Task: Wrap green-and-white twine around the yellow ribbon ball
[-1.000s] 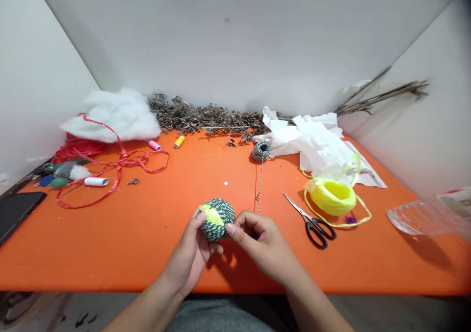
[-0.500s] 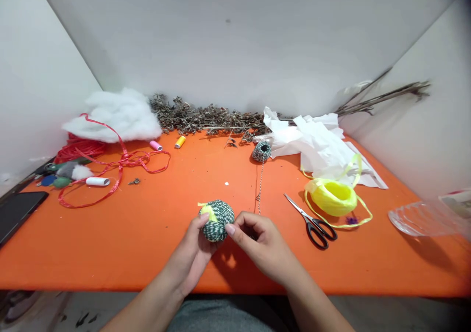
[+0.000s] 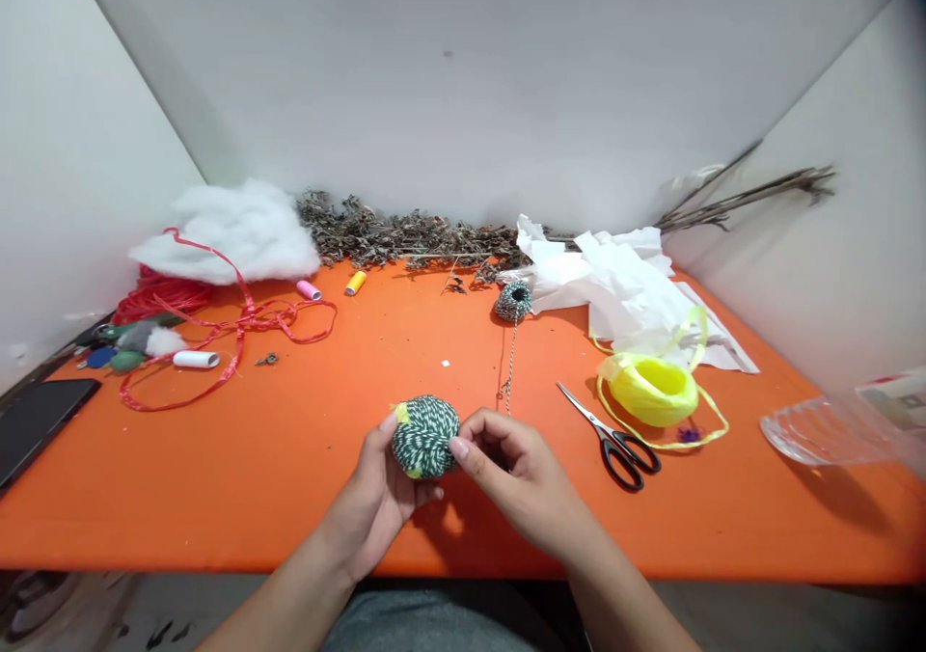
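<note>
Orange tabletop [image 3: 217,483] between white walls [image 3: 463,73], both hands [image 3: 372,507] pinching a green-and-white twine ball [image 3: 425,437].

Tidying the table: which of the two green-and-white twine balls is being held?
The larger ball, held between the left hand and right hand; the smaller one sits on the orange table, trailing its strand.

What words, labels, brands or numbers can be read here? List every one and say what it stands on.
Printed white-and-red card behind the clear ribbed plastic packaging at the right edge: too blurred to read.
No other readable text shows.
</note>
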Available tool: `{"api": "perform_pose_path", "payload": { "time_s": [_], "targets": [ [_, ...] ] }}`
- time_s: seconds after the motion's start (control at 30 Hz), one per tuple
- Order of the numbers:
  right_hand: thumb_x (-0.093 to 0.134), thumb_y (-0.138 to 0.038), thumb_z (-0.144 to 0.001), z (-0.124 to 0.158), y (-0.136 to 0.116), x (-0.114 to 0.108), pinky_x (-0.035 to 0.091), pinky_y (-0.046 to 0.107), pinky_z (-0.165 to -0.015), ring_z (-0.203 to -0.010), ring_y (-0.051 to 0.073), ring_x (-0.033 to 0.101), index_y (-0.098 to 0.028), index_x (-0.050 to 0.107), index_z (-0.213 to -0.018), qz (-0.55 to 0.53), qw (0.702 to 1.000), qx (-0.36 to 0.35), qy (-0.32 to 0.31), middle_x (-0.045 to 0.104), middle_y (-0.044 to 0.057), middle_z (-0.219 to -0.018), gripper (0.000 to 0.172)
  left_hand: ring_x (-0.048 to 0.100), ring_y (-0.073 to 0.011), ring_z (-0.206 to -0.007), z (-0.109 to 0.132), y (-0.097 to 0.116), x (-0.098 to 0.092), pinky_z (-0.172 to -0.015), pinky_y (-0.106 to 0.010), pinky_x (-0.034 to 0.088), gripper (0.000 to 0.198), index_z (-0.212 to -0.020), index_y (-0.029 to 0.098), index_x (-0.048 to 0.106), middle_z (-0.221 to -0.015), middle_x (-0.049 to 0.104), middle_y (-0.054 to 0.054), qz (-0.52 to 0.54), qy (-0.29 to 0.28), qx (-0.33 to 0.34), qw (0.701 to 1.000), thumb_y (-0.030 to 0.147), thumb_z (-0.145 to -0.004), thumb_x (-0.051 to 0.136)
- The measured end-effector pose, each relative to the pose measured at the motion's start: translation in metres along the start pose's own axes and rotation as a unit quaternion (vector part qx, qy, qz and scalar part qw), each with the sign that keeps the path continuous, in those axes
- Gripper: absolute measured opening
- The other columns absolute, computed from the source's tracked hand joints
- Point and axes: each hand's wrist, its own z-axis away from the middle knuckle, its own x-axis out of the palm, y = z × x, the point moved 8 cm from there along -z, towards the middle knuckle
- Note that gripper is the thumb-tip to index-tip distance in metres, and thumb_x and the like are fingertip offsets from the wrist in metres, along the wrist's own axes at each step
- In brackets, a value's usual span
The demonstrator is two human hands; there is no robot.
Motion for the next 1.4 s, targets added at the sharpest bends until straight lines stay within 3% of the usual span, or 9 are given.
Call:
{"api": "perform_pose_path", "payload": {
  "time_s": [0.1,0.23,0.37,0.47,0.6,0.77,1.0,1.17,1.4],
  "targets": [
    [0.065,-0.046,-0.094,0.0,-0.002,0.002,0.042,0.025,-0.068,-0.073,0.013,0.054,-0.018,0.061,-0.085,-0.025,1.0,0.001,-0.014,0.059,-0.001,-0.078,0.03,0.07,-0.0174,-0.077,0.001,-0.002,-0.001,-0.058,-0.024,0.058,0.026,-0.106,0.015,0.072,-0.096,0.076,-0.009,0.001,0.006,0.001,1.0,0.035,-0.09,0.069],
    [0.064,-0.049,-0.094,0.0,-0.006,0.006,0.041,0.025,-0.066,-0.069,0.012,0.051,-0.018,0.061,-0.085,-0.071,0.997,0.003,-0.04,0.058,-0.001,-0.075,0.033,0.07,-0.0177,-0.069,0.002,-0.002,0.004,-0.047,-0.023,0.054,0.024,-0.103,0.015,0.071,-0.086,0.075,-0.007,0.016,0.018,-0.018,1.0,0.033,-0.095,0.059],
    [0.063,-0.048,-0.095,0.0,-0.003,0.005,0.04,0.024,-0.066,-0.069,0.011,0.049,-0.018,0.061,-0.085,-0.06,0.998,0.007,-0.036,0.056,-0.002,-0.075,0.032,0.07,-0.0172,-0.067,0.002,-0.003,0.003,-0.046,-0.023,0.054,0.026,-0.102,0.015,0.071,-0.084,0.074,-0.007,0.029,0.031,-0.035,0.998,0.035,-0.097,0.056],
    [0.061,-0.046,-0.096,-0.001,0.0,0.004,0.042,0.026,-0.069,-0.074,0.013,0.052,-0.017,0.061,-0.086,-0.032,0.999,-0.004,-0.024,0.059,0.0,-0.079,0.03,0.07,-0.0173,-0.073,0.001,-0.001,0.0,-0.052,-0.024,0.057,0.026,-0.103,0.015,0.071,-0.092,0.076,-0.007,0.027,0.018,-0.011,0.999,0.036,-0.087,0.072],
    [0.06,-0.041,-0.098,0.0,0.0,0.005,0.041,0.026,-0.069,-0.073,0.013,0.051,-0.017,0.06,-0.085,0.013,1.0,-0.024,-0.009,0.058,-0.001,-0.078,0.027,0.069,-0.0181,-0.087,-0.001,0.002,-0.001,-0.07,-0.025,0.06,0.042,-0.102,0.014,0.073,-0.1,0.075,-0.008,-0.007,-0.017,0.037,0.999,0.03,-0.068,0.09],
    [0.059,-0.039,-0.099,0.003,-0.004,0.007,0.039,0.024,-0.064,-0.069,0.012,0.048,-0.018,0.06,-0.084,0.032,0.999,-0.035,-0.007,0.054,-0.002,-0.074,0.026,0.067,-0.0203,-0.098,-0.001,0.005,0.001,-0.09,-0.029,0.056,0.043,-0.104,0.015,0.073,-0.103,0.074,-0.007,-0.045,-0.021,0.086,0.995,0.034,-0.069,0.089],
    [0.058,-0.037,-0.099,0.007,-0.009,0.005,0.037,0.023,-0.061,-0.065,0.011,0.047,-0.018,0.06,-0.083,0.068,0.996,-0.051,0.007,0.053,-0.003,-0.07,0.025,0.066,-0.025,-0.1,0.002,0.015,0.004,-0.093,-0.034,0.053,0.054,-0.108,0.013,0.07,-0.104,0.074,-0.01,-0.132,-0.009,0.137,0.982,0.036,-0.064,0.092],
    [0.057,-0.037,-0.099,0.007,-0.009,0.009,0.038,0.023,-0.063,-0.068,0.011,0.049,-0.018,0.061,-0.084,0.074,0.996,-0.05,-0.009,0.055,-0.003,-0.072,0.025,0.065,-0.025,-0.105,0.005,0.019,0.001,-0.096,-0.035,0.051,0.057,-0.118,0.017,0.066,-0.112,0.072,-0.009,-0.154,0.017,0.173,0.973,0.033,-0.069,0.088],
    [0.059,-0.036,-0.098,0.007,-0.011,0.008,0.04,0.023,-0.064,-0.069,0.011,0.05,-0.018,0.062,-0.083,0.063,0.997,-0.05,-0.003,0.057,-0.003,-0.073,0.024,0.064,-0.0222,-0.098,0.0,0.009,-0.001,-0.088,-0.03,0.054,0.041,-0.105,0.015,0.071,-0.101,0.072,-0.008,-0.104,0.015,0.126,0.987,0.035,-0.072,0.085]
  ]
}}
